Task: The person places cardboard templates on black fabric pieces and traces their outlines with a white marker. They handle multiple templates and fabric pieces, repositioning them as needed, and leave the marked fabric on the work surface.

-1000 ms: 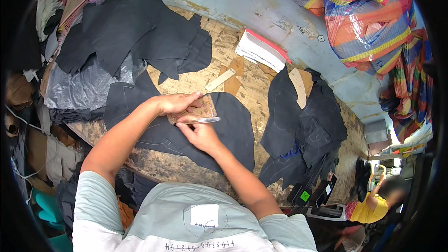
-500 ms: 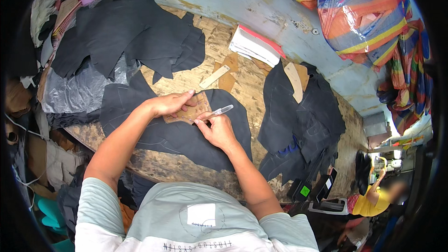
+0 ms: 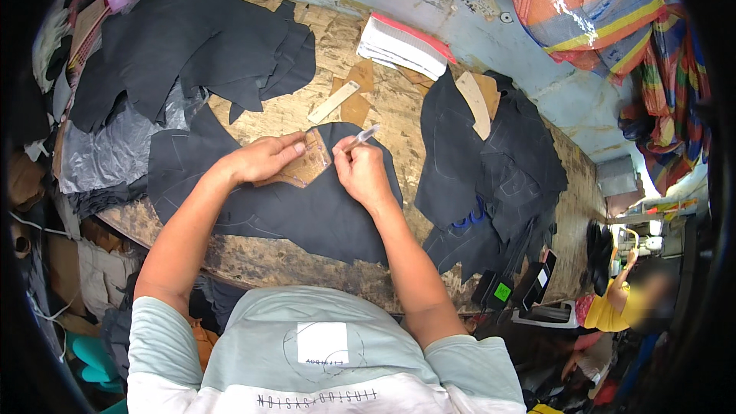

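A tan, roughly four-sided pattern template with small marks along its edges lies on a black leather-like sheet. My left hand rests on the template's left part, fingers stretched out flat and pressing it down. Just off the template's right edge, my right hand is closed around a pen with a clear barrel. Its writing tip is hidden by my fingers. Thin pale outlines run across the sheet to the left and below the template.
A pale strip template lies beyond my hands, near folded white cloth. Black sheets are heaped at the left and right, with a curved template on the right heap. A person in yellow is at far right.
My right hand with the pen has moved from the template's lower edge up to its right side. My left hand has flattened on the template. The whole view has shifted slightly.
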### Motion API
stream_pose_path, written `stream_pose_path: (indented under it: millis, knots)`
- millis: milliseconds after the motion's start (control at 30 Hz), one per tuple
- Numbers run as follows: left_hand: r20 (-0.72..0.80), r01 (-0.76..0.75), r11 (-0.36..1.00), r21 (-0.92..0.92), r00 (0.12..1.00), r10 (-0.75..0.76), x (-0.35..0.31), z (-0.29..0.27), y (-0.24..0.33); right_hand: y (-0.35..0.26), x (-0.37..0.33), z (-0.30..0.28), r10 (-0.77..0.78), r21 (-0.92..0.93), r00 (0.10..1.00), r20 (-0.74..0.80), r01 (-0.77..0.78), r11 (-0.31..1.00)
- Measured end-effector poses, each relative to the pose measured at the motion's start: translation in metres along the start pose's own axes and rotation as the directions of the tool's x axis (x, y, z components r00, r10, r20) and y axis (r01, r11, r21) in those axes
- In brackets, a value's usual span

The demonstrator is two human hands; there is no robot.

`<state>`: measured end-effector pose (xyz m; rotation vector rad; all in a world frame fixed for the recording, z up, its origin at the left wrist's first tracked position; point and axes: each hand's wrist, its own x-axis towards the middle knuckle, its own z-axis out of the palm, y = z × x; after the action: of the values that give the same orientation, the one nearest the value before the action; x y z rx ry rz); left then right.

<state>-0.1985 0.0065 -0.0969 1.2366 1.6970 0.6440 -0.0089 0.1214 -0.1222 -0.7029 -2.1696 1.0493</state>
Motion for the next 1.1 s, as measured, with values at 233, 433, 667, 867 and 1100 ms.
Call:
stream_pose_path:
  millis: [233,433,667,867,1100]
  knots:
    - [-0.418,0.203,0.876,0.437,0.909,-0.002,-0.021,0.023,0.013,0.019,-0.016,-0.020,0.343,0.345,0.938,-0.040,-0.309,0.886]
    - [-0.656,-0.033,0.995,0.089,0.750,0.084,-0.049,0.021,0.012,0.012,-0.039,-0.036,0.410,0.490,0.912,0.026,-0.369,0.790]
    - [-0.382,-0.433,0.768,0.473,0.684,0.621,-0.072,0.100,0.009,-0.008,-0.080,-0.030,0.352,0.578,0.849,0.395,-0.527,0.623]
    - [-0.037,-0.493,0.766,0.413,0.831,0.555,-0.106,0.136,0.017,-0.005,-0.099,-0.017,0.314,0.378,0.936,0.159,-0.351,0.857]
    - [0.037,-0.334,0.778,0.532,0.927,0.372,-0.107,0.139,0.016,-0.012,-0.093,-0.013,0.187,0.188,0.976,0.114,-0.206,0.960]
